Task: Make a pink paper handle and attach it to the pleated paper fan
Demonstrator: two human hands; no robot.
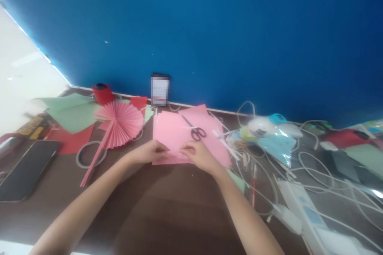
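Pink paper sheets (170,127) lie stacked in the middle of the dark table. At their near edge my left hand (149,151) pinches pink paper between thumb and fingers. My right hand (199,155) grips the same edge a little to the right, its fingertips pressed together. Whether they hold one sheet or a separate folded strip is blurred. Dark-handled scissors (198,133) rest on the sheets just beyond my right hand. To the left lies a pleated pink paper fan (124,123) with a long pink handle, apart from both hands.
A phone (30,169), a roll of tape (80,155), red paper (72,139) and green paper (70,113) lie left. White cables (317,167), a blue plastic packet (278,147) and a power strip (302,203) crowd the right. A blue wall (191,40) stands behind.
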